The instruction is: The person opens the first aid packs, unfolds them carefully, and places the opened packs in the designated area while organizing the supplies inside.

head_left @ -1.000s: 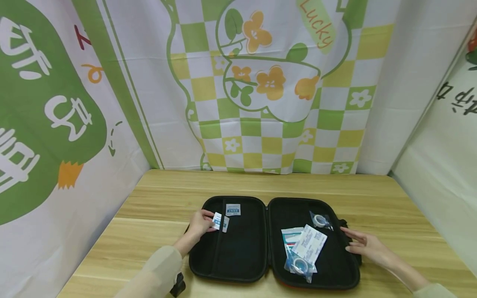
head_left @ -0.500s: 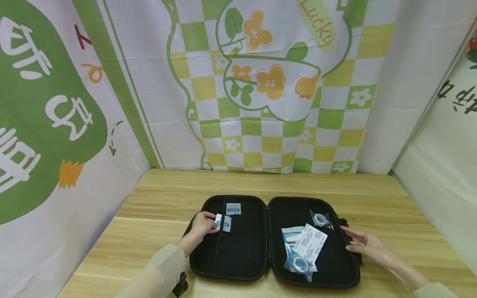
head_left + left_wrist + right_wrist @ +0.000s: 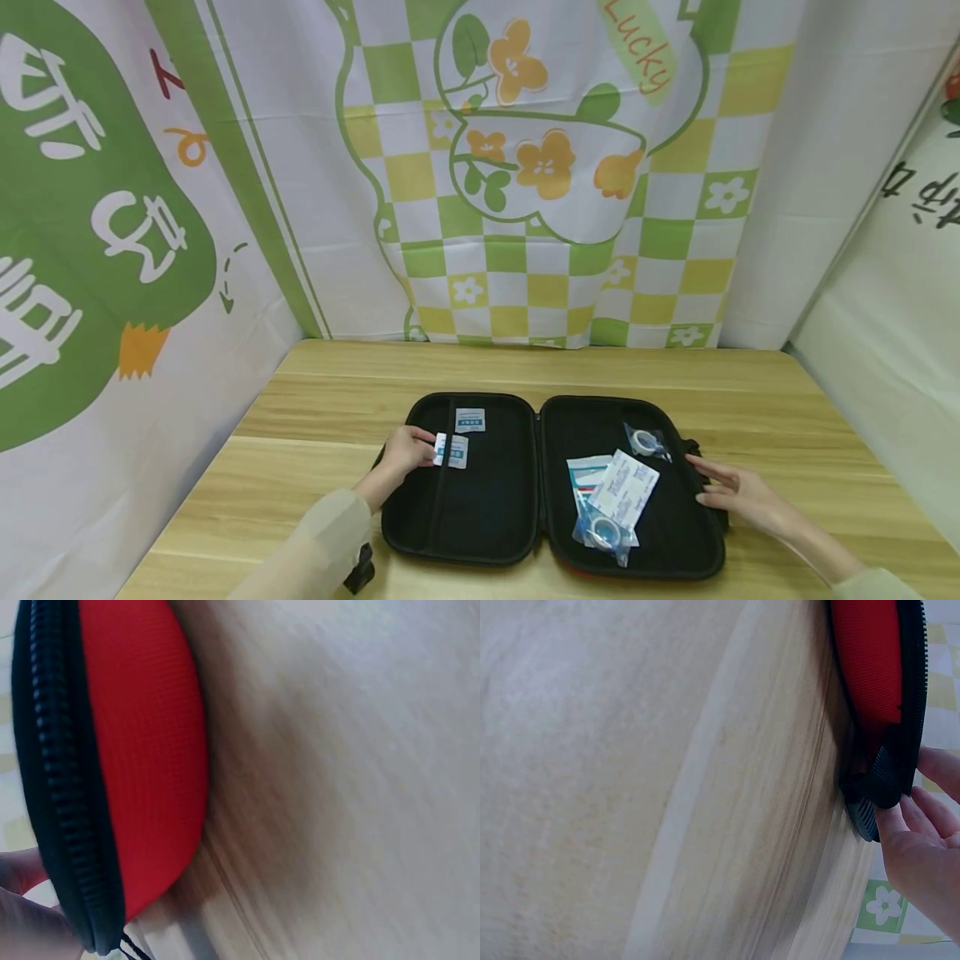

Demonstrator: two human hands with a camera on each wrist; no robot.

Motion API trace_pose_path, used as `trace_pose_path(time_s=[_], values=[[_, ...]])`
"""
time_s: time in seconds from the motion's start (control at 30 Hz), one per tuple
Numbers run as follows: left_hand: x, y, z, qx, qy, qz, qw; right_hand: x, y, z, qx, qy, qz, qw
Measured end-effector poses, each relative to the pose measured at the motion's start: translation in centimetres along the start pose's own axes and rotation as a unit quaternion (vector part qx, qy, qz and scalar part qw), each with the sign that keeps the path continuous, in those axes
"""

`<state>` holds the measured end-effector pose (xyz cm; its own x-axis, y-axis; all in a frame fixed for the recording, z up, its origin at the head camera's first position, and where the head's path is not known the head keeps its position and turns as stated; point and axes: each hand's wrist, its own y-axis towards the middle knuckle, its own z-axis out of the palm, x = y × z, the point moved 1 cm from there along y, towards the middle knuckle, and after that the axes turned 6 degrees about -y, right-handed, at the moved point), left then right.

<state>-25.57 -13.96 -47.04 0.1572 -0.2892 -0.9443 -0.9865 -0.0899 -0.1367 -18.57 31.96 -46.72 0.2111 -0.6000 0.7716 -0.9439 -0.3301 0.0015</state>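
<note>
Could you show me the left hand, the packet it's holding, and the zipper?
Left hand [image 3: 402,452]: head view, back of the hand.
Packet [image 3: 440,450]: head view, white part nearest the hand.
Zipper [image 3: 61,780]: left wrist view, middle of the teeth.

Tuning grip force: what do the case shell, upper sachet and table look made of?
Case shell: likely matte woven fabric; fine ribbing shows in the left wrist view. Backing hidden.
Upper sachet: paper or film, finish too small to tell; thin, flat, printed.
Table: wood or laminate, satin; grain streaks, pale reflections.
</note>
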Motion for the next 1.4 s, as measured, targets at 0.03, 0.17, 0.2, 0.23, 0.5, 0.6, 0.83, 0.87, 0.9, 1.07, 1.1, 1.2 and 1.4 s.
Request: trace_pose_path(time_s=[0.03, 0.17, 0.2, 0.23, 0.5, 0.6, 0.83, 0.87, 0.9, 1.07, 1.1, 1.2, 1.4], values=[[0.0, 0.0, 0.1, 0.0, -0.002, -0.001, 1.0, 0.0, 0.0, 0.0, 0.0, 0.002, 0.0, 1.0], [0.0, 0.2, 0.4, -0.001, -0.013, -0.008, 0.9999, -0.1, 0.0, 0.1, -0.003, -0.001, 0.002, 1.0], [0.0, 0.2, 0.5, -0.001, -0.016, -0.008, 0.9998, -0.1, -0.1, 0.1, -0.003, -0.002, 0.005, 1.0], [0.0, 0.3, 0.6, 0.0, -0.019, -0.008, 0.9998, -0.1, 0.0, 0.1, -0.003, -0.002, 0.006, 1.0], [-0.1, 0.6, 1.2, 0.008, -0.017, -0.021, 0.9996, 0.1, 0.0, 0.1, -0.004, 0.0, 0.01, 0.9999], [0.0, 0.7, 1.3, 0.006, -0.011, -0.023, 0.9996, 0.2, 0.0, 0.0, -0.002, -0.001, 0.011, 0.9999], [0.1, 0.9, 1.7, 0.007, -0.011, -0.028, 0.9995, 0.3, 0.0, -0.1, 0.006, -0.01, 0.013, 0.9999], [0.1, 1.0, 1.7, 0.007, -0.009, -0.028, 0.9995, 0.3, 0.0, -0.1, 0.006, -0.009, 0.012, 0.9999], [0.2, 1.0, 1.7, 0.008, -0.008, -0.028, 0.9995, 0.3, 0.0, -0.1, 0.006, -0.009, 0.012, 0.9999], [0.0, 1.0, 1.8, 0.007, -0.007, -0.027, 0.9996, 0.3, -0.1, -0.1, 0.004, 0.001, 0.009, 1.0], [0.0, 1.0, 1.8, 0.007, -0.006, -0.026, 0.9996, 0.3, -0.1, -0.1, 0.003, 0.001, 0.009, 1.0], [-0.1, 0.9, 1.8, 0.007, -0.003, -0.022, 0.9997, 0.3, -0.1, -0.1, 0.004, -0.001, 0.012, 0.9999], [-0.3, 0.8, 1.7, 0.02, 0.008, -0.005, 0.9997, 0.4, -0.1, 0.0, 0.009, -0.002, 0.02, 0.9998]])
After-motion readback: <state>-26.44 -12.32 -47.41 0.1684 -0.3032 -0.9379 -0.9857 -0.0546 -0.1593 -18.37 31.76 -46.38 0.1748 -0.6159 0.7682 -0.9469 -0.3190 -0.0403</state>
